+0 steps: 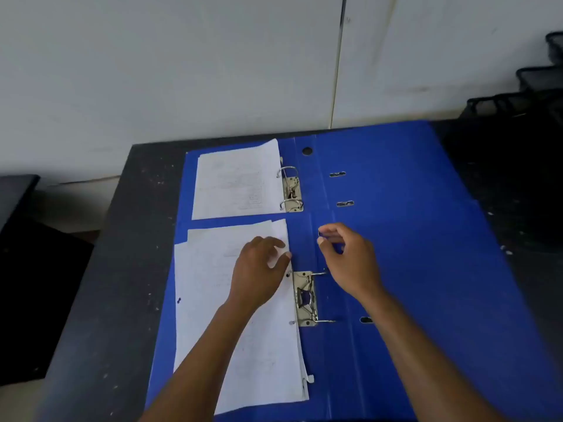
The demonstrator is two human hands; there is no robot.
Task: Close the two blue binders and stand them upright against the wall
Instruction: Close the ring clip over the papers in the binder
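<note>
Two blue binders lie open flat on a dark table, one behind the other. The far binder [380, 166] has its metal rings [291, 188] closed over a white paper stack [237, 184]. The near binder [426, 300] has its ring mechanism [306, 298] open, prongs pointing right, and its paper stack [243, 330] lies loose off the rings. My left hand [259, 269] rests flat on the near stack, fingertips at its right edge. My right hand [347, 257] hovers over the near binder's spine with fingers curled and thumb pinched, holding nothing I can see.
The dark speckled table [122, 269] ends at a white wall [182, 71] just behind the binders. Black mesh trays [536, 86] stand at the back right. A dark surface [15, 190] sits lower at the left.
</note>
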